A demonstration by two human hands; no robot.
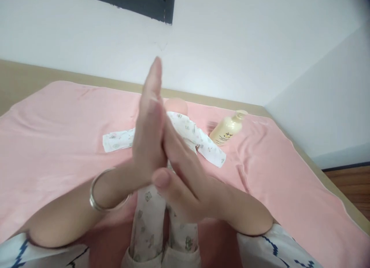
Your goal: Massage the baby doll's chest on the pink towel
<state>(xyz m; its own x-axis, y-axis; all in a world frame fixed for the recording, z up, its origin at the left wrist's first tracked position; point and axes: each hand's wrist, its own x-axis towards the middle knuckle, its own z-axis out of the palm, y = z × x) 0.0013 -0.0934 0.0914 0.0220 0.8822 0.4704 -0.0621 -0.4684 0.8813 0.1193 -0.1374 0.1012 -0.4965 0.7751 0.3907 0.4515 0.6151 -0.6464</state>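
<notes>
Pressing left hand (148, 125) to right hand (189, 177), bottle (229, 127) label (224, 137) illegible.

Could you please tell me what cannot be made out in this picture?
All in the head view:
Palms of the left hand and right hand: hidden against each other.
Middle of the printed outfit: behind the hands.
Its leg ends: cut off by the bottom edge.
Bottle: finest print too small.
Dark frame: cut by the top edge.

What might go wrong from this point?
The left hand and right hand, pressed together, partly hide the printed white outfit, so contact there might go unseen. The left wrist's silvery bangle might snag its fabric. The pale yellow bottle on the creased pink blanket might tip or roll if bumped.
</notes>
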